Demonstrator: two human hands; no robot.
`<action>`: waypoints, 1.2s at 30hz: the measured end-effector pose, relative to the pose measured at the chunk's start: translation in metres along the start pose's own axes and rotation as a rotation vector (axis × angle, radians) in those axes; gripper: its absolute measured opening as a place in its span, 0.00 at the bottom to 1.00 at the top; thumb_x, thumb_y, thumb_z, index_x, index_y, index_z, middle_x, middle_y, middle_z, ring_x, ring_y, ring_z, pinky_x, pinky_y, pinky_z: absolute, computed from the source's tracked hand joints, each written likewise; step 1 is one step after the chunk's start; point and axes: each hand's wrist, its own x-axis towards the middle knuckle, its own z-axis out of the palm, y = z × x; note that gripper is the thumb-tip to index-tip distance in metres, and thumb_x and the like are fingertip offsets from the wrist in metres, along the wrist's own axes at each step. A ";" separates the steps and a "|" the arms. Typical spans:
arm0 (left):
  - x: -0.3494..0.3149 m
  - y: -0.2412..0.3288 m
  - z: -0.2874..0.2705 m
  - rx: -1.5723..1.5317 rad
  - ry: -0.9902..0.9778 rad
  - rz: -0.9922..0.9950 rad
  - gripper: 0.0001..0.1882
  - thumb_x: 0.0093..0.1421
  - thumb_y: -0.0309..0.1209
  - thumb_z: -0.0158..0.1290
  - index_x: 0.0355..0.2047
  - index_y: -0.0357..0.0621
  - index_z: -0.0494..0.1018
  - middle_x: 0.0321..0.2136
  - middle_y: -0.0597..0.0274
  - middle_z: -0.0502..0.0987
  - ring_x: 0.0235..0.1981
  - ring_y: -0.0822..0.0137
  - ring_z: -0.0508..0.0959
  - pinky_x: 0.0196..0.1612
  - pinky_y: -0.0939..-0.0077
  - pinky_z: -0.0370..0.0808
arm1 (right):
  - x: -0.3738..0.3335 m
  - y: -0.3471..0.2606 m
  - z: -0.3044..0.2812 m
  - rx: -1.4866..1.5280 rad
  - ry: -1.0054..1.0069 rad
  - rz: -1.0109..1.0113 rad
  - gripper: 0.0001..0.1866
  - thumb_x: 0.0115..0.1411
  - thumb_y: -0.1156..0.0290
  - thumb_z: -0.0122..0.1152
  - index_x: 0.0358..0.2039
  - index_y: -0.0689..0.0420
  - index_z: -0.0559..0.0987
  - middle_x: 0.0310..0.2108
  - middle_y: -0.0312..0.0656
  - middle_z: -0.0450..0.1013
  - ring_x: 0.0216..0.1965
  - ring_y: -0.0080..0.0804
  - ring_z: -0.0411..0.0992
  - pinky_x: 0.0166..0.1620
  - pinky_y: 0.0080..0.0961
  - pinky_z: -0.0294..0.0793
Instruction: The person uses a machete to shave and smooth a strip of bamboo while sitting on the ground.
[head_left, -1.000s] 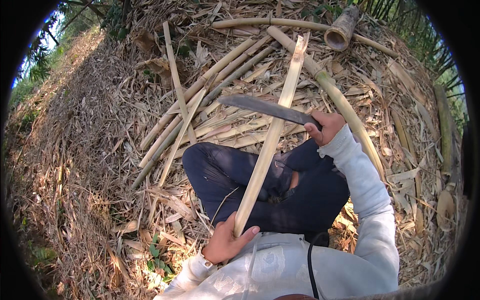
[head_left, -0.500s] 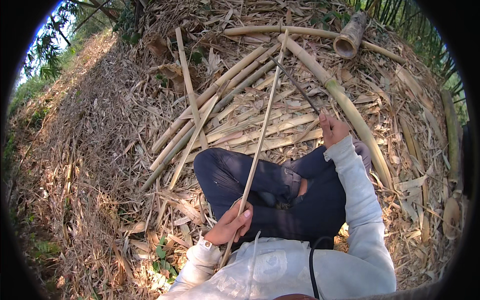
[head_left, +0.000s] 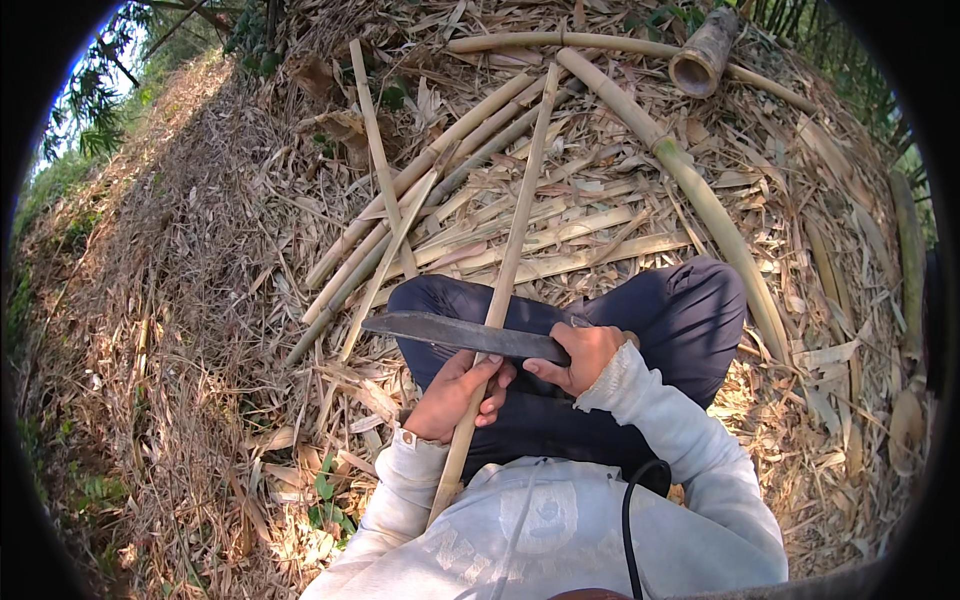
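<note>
A long pale bamboo strip (head_left: 521,215) runs from beside my waist, over my crossed legs, out to the far poles. My left hand (head_left: 462,395) is closed round it near its lower part, thumb on top. My right hand (head_left: 585,357) grips a machete (head_left: 465,332) by its handle, which is mostly hidden by the fingers. The dark, broad blade points left and lies across the strip, just beyond my left thumb. I cannot tell which way its cutting edge is turned.
Bamboo poles (head_left: 415,180) lie side by side at the left, with narrow strips crossing them. Split bamboo slats (head_left: 560,240) are spread beyond my knees. A thick curved pole (head_left: 690,185) lies at the right, and a hollow bamboo section (head_left: 700,68) rests far right. Dry leaves (head_left: 200,300) cover the ground.
My right hand has brought the machete back and left, from the far right onto the strip. The strip has turned its broader face up, and my left hand has moved slightly away from me.
</note>
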 end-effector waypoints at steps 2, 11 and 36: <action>0.001 -0.004 -0.007 0.070 -0.019 -0.022 0.08 0.70 0.35 0.44 0.41 0.43 0.64 0.25 0.67 0.66 0.18 0.79 0.65 0.14 0.83 0.61 | -0.001 -0.001 0.000 -0.005 -0.013 -0.019 0.34 0.54 0.34 0.59 0.21 0.58 0.73 0.12 0.45 0.70 0.16 0.46 0.74 0.20 0.38 0.73; 0.003 -0.034 0.005 0.982 0.225 0.446 0.11 0.67 0.29 0.47 0.43 0.32 0.67 0.26 0.39 0.75 0.27 0.37 0.75 0.34 0.56 0.71 | 0.016 0.009 -0.005 -0.056 0.040 -0.072 0.32 0.54 0.37 0.61 0.21 0.58 0.72 0.12 0.46 0.69 0.16 0.48 0.73 0.21 0.38 0.72; -0.019 -0.049 0.006 1.195 0.445 0.456 0.11 0.67 0.29 0.47 0.45 0.34 0.64 0.27 0.39 0.76 0.29 0.37 0.77 0.30 0.51 0.72 | 0.031 0.039 -0.031 -0.168 -0.010 0.062 0.34 0.57 0.33 0.53 0.23 0.57 0.75 0.16 0.50 0.72 0.24 0.52 0.75 0.29 0.44 0.72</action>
